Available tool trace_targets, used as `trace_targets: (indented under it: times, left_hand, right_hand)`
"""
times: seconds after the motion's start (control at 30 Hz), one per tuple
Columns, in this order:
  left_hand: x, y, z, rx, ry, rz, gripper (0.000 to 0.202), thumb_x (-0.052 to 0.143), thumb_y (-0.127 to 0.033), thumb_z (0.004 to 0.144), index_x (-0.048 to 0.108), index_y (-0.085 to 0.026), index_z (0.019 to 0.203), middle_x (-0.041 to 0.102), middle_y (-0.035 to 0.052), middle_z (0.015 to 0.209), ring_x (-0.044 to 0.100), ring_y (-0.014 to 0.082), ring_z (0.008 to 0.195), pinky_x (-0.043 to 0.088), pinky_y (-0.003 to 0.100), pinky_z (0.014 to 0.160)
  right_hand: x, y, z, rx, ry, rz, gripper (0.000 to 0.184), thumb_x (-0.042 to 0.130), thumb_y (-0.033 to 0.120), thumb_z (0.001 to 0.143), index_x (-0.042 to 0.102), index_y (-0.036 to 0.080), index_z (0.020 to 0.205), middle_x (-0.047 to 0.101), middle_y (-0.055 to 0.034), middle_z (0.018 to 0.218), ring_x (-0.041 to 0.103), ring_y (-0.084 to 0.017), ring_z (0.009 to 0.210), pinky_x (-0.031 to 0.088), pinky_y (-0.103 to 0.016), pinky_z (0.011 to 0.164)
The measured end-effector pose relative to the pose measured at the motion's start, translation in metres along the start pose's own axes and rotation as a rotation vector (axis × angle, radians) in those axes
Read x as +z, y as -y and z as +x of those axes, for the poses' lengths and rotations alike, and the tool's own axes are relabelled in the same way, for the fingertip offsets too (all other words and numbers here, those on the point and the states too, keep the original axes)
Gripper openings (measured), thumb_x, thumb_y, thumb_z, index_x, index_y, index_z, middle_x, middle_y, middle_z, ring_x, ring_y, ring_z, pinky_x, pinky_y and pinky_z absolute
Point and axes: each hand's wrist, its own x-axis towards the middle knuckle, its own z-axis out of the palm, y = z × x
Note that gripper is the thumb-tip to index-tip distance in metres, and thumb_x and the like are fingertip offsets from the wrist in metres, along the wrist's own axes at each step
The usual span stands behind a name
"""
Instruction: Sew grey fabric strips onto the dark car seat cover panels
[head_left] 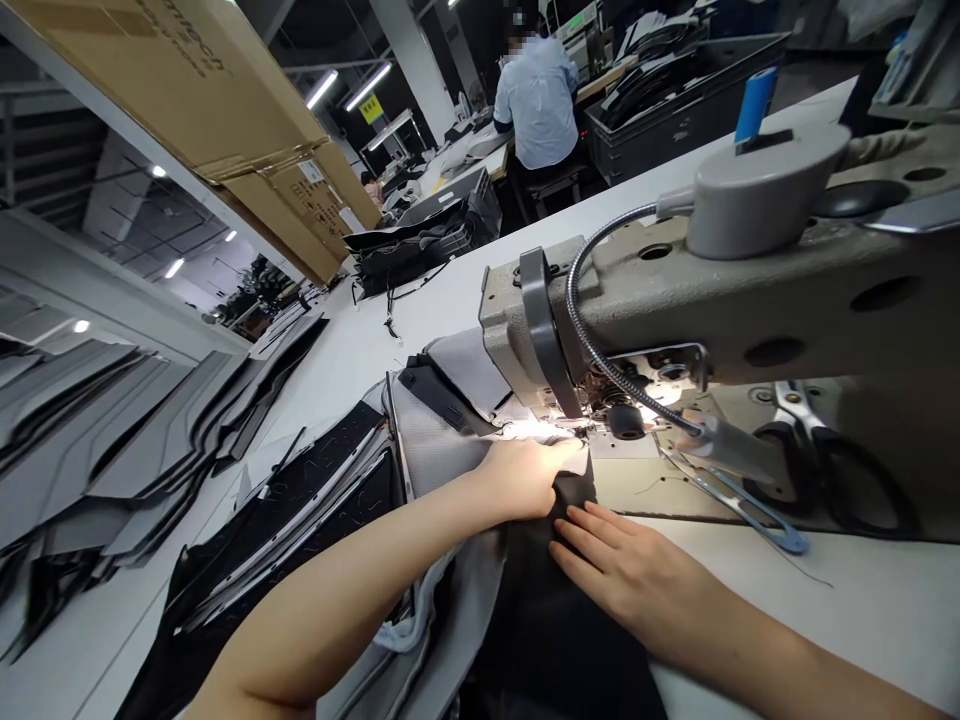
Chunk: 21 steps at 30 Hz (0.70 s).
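My left hand [525,478] rests on grey and black fabric [442,440] right in front of the needle area of a grey sewing machine [720,290], fingers curled down over the cloth edge. My right hand [611,560] lies flat with fingers stretched out on the black fabric piece [555,620] just below the left hand. The machine's lamp on a flexible neck [600,360] lights the spot at the needle. The needle itself is hidden behind my left hand and the glare.
Stacks of grey and black cut fabric pieces [127,440] lie to the left. Scissors [832,450] and tweezers [742,505] lie on the machine bed at right. Cardboard boxes [225,110] sit on a shelf. A person in a light shirt [536,100] sits far back.
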Motion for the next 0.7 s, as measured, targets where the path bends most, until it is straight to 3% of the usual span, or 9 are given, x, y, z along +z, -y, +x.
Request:
trace_targets:
  times: [0.47,0.7]
  left_hand:
    - [0.007,-0.002,0.004,0.009,-0.087,0.064,0.053,0.047,-0.016,0.074,0.049,-0.023,0.127,0.068,0.009,0.095,0.065,0.0281,0.086,0.049,0.035,0.066]
    - [0.012,-0.02,-0.012,0.046,0.006,0.196,0.061,0.052,-0.018,0.077,0.035,-0.006,0.135,0.068,0.0121,0.085,0.066,0.0265,0.071,0.048,0.033,0.057]
  right_hand:
    - [-0.001,-0.011,-0.001,0.006,0.021,-0.004,0.034,0.048,0.011,0.079,0.064,0.013,0.109,0.065,-0.0107,0.115,0.058,-0.025,0.108,0.045,-0.04,0.095]
    - [-0.018,-0.01,-0.006,-0.079,0.118,0.075,0.048,0.049,0.016,0.079,0.054,0.012,0.127,0.055,-0.0151,0.13,0.047,-0.028,0.123,0.038,-0.044,0.104]
